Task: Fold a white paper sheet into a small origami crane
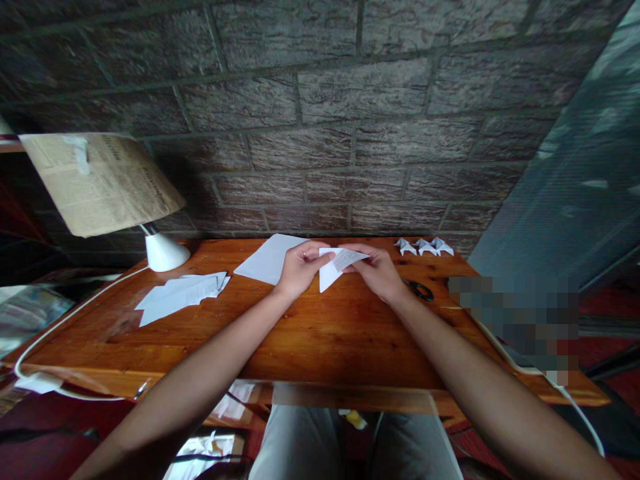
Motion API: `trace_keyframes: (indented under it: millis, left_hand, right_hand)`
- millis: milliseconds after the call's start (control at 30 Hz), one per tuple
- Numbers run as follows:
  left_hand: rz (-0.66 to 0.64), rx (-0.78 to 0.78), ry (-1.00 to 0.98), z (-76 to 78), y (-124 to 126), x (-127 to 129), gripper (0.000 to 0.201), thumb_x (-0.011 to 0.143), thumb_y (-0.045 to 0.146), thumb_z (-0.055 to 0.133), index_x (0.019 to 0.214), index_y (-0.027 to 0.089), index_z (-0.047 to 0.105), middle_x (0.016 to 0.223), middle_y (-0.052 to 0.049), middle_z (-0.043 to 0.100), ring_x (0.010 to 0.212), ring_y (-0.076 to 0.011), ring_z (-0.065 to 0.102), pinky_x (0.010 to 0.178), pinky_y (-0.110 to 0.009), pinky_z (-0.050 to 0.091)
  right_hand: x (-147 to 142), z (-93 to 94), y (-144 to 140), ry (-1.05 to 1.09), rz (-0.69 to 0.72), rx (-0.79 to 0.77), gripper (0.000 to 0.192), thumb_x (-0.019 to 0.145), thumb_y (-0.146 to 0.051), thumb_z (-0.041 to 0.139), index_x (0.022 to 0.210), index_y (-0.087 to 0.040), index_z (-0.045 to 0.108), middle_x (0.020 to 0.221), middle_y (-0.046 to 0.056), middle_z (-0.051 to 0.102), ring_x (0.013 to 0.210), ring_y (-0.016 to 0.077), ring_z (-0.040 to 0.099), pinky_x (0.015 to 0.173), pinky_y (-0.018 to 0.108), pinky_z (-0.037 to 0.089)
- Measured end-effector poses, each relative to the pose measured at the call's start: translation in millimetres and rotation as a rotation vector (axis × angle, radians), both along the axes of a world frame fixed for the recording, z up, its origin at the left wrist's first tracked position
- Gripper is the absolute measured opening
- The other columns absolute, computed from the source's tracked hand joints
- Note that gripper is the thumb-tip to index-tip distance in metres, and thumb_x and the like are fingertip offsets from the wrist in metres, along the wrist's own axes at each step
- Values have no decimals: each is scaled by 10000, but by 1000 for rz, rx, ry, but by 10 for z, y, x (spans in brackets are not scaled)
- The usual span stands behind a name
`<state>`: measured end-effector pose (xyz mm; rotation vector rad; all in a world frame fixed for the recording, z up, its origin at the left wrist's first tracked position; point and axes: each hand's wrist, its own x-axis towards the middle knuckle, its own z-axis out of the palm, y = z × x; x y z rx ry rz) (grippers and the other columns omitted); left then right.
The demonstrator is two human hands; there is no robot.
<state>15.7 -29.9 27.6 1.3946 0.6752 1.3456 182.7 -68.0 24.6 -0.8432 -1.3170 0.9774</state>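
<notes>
The left hand (300, 268) and right hand (376, 272) held a folded paper (327, 275) in their fingers (327, 257) above the desk's far middle (320, 337); white sheets (270, 260) lay left, three paper figures (425, 248) far right.

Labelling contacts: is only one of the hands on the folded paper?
No, the left hand and the right hand both hold the folded paper.

My bare left forearm (200, 365) and right forearm (470, 367) reach forward, converging; my left hand (301, 268) and right hand (376, 272) pinch close together.
</notes>
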Motion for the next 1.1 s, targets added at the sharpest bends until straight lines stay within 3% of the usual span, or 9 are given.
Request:
trace_keyframes:
  millis: [200, 333, 567, 767, 1100]
  left_hand:
    - [-1, 23, -20, 5, 11, -5, 350, 557, 361, 877, 792, 173, 700, 751, -27, 748, 670, -153, 660, 680, -298, 519]
    - [5, 49, -42, -6, 23, -11, 327, 580, 345, 867, 802, 173, 699, 727, -14, 733, 647, -134, 641, 664, -279, 499]
    - [20, 120, 22, 37, -45, -18, 308, 618, 340, 840, 842, 176, 709, 738, -21, 731, 655, -135, 637, 641, -266, 477]
    - [17, 85, 30, 45, -62, -14, 362, 594, 381, 848, 851, 185, 686, 738, -30, 736, 680, -168, 661, 687, -301, 507]
    - [10, 88, 33, 67, -86, 1, 360, 576, 373, 859, 826, 186, 681, 731, -32, 734, 690, -178, 670, 686, -308, 517]
  right_hand:
    - [10, 5, 4, -60, -18, 45, 288, 695, -226, 745, 981, -255, 756, 1009, 2, 750, 898, 185, 688, 874, 379, 589]
    - [3, 10, 1, -64, -4, 89, 297, 754, -322, 738, 1047, -269, 736, 1060, 2, 729, 920, 178, 677, 871, 378, 605]
    - [-19, 22, -17, -93, -63, 106, 327, 752, -429, 747, 1021, -246, 724, 1041, 26, 723, 860, 183, 680, 757, 347, 632]
    - [-50, 30, -52, -166, -149, 147, 282, 768, -411, 731, 989, -240, 703, 976, 43, 730, 790, 188, 676, 587, 283, 571]
    - [-94, 76, -80, -158, -175, 178, 261, 753, -375, 749, 962, -226, 703, 945, 39, 735, 769, 167, 658, 717, 312, 534]
